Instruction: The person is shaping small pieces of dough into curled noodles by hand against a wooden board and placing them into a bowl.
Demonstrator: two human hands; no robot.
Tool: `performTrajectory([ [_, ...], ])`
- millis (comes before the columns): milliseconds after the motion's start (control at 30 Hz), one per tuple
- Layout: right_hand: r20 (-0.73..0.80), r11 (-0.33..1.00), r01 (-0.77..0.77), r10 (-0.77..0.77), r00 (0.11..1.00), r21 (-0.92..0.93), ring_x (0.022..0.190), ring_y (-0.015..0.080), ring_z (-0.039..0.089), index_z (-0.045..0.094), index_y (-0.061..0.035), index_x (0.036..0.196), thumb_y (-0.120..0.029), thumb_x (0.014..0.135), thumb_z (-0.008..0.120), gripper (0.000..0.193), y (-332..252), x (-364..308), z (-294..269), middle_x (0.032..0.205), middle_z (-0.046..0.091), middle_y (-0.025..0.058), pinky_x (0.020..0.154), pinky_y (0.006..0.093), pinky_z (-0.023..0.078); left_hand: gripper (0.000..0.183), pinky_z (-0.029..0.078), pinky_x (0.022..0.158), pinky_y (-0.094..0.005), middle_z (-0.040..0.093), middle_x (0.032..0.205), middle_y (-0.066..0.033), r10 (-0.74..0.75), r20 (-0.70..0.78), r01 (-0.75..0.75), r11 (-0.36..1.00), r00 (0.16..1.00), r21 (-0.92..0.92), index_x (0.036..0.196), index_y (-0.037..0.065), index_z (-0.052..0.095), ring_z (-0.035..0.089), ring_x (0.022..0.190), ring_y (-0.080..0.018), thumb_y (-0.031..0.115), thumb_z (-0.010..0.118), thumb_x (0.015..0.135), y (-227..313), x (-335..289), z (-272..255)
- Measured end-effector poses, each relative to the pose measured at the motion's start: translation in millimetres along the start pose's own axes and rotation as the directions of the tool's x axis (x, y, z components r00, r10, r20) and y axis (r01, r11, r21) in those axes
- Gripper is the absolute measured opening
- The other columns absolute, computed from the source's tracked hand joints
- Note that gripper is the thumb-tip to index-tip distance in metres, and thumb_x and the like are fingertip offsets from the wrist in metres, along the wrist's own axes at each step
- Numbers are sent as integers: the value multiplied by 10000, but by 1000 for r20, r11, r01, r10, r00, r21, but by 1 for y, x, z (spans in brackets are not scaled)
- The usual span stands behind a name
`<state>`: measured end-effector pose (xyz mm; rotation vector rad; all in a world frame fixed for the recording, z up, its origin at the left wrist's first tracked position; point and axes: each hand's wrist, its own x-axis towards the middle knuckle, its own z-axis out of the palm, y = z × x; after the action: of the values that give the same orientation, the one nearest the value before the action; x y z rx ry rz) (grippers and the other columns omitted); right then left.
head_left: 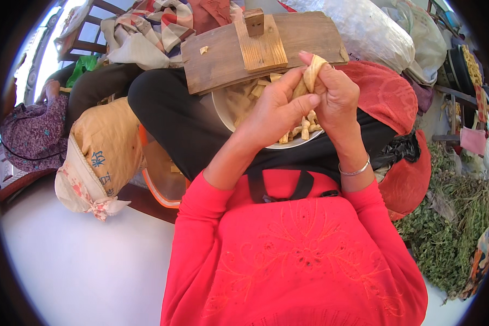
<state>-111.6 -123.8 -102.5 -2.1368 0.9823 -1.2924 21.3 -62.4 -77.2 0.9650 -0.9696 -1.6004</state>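
Observation:
Above a white basin [220, 111] in my lap, both hands meet around a soft, pale yellow strip [313, 73], perhaps tofu skin, folded into a loop. My left hand [280, 106] pinches it from one side, its thumb pointing to the right. My right hand [337, 89] grips the other side, with the loop standing up over its fingers. Short yellowish pieces [305, 128] lie in the basin, some of them looking knotted. A wide wooden board [212, 57] covers the basin's far part, and a small wooden block [254, 23] stands on it.
On the left, a tan cloth sack [106, 138] leans by an orange-rimmed tub [160, 201]. Another person's purple patterned sleeve [38, 133] shows at far left. Red cloth [383, 95] and dried green plants [451, 244] lie right; a white plastic sack [358, 30] is behind.

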Motion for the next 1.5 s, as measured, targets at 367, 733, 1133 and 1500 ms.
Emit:
performTrajectory([
  [367, 285, 983, -52, 102, 953, -178, 563, 201, 559, 685, -98, 885, -200, 862, 634, 117, 19, -32, 1, 680, 603, 16, 520, 320, 408, 100, 426, 527, -318, 547, 662, -63, 349, -41, -145, 491, 936, 859, 934, 41, 586, 553, 579, -207, 59, 585, 836, -46, -10, -26],
  [733, 824, -253, -791, 289, 487, 557, 1006, 126, 585, 624, -75, 1073, -225, 948, 542, 212, 31, -63, 13, 1070, 641, 11, 883, 321, 448, 356, 484, 768, -367, 596, 1024, -157, 591, 81, -326, 321, 803, 889, 1154, 8, 573, 590, 901, -340, 29, 596, 799, -67, -12, -24],
  [1133, 168, 987, -92, 69, 983, 132, 988, 306, 534, 612, 38, 784, 38, 750, 606, 34, -1, -41, 12, 1087, 575, 156, 873, 375, 419, 157, 460, 620, -360, 602, 752, -137, 296, -236, -76, 756, 925, 650, 854, -2, 600, 589, 687, -288, 131, 523, 887, -52, 2, -19],
  [1500, 267, 386, -474, 478, 837, 791, 961, 135, 553, 655, 29, 974, -34, 867, 599, 136, 39, -12, 16, 1154, 549, 67, 841, 269, 455, 254, 255, 369, -223, 495, 643, -13, -248, -223, 167, 930, 943, -327, 931, 37, 557, 319, 400, -77, 259, 447, 989, -59, -30, 4],
])
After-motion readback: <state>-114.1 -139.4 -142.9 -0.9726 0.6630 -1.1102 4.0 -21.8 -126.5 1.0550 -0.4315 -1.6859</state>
